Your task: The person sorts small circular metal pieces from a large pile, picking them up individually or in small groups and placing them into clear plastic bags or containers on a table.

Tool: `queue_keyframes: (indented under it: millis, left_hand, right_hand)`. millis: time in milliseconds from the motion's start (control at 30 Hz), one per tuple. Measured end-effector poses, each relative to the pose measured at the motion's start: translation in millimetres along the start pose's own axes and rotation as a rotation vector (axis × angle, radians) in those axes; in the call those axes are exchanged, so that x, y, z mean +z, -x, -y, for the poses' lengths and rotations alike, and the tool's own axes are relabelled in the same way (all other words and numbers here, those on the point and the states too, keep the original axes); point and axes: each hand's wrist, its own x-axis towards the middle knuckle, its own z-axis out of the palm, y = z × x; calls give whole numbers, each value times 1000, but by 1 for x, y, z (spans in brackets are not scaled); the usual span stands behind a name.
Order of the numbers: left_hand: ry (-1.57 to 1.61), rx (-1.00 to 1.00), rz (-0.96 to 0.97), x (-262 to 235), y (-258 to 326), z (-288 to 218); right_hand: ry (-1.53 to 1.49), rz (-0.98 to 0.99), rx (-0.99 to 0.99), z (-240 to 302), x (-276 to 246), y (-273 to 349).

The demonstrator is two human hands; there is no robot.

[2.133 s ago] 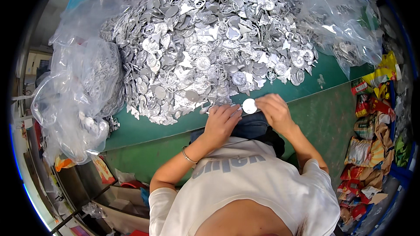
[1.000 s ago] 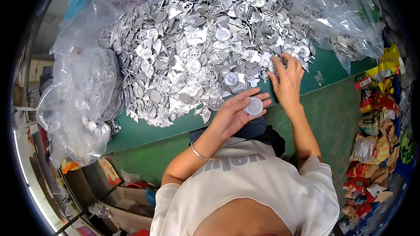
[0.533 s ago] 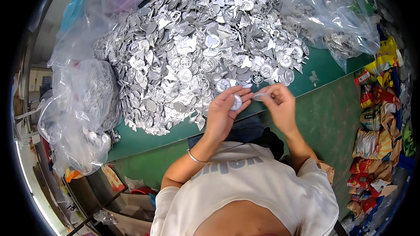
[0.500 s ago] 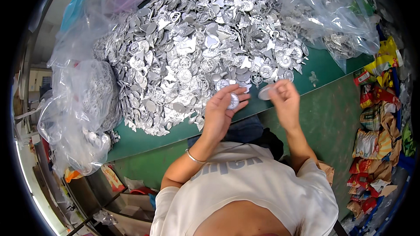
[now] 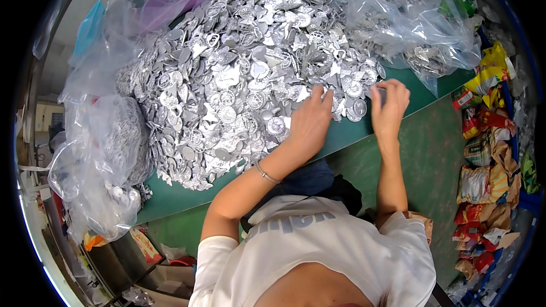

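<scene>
A large heap of silvery metal pieces [image 5: 227, 91], many of them round medallions and others cut-out shapes, covers the green table [image 5: 176, 193]. My left hand [image 5: 310, 122] is palm down at the heap's near right edge, its fingers apart and reaching among the pieces; the underside of the hand is hidden. To the right, over the table's near edge, my right hand [image 5: 392, 105] pinches a grey round medallion [image 5: 379, 95] between thumb and fingers. Several medallions, such as a round embossed medallion [image 5: 356, 109], lie between the two hands.
Clear plastic bags [image 5: 94, 153] with metal pieces stand at the left, and another clear bag [image 5: 421, 23] lies at the far right. A purple container [image 5: 170, 3] is behind the heap. Colourful packages [image 5: 480, 153] line the right side beyond the green floor.
My left hand has turned palm down and moved forward right to the heap; the medallion it held no longer shows. My right hand has moved right and slightly forward with its medallion.
</scene>
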Motion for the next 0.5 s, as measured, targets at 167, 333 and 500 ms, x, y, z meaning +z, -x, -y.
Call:
queue_keyframes:
  millis: [167,333,500]
  left_hand:
    - [30,-34,44,4,-7,8]
    - [670,-236,-153,4,0,15]
    - [1674,-776,184,-17,5,18]
  right_hand:
    - [12,89,-10,19,11,2]
    - [-510,25,436,4,-1,6]
    - [-714,398,338,-8,-24,10]
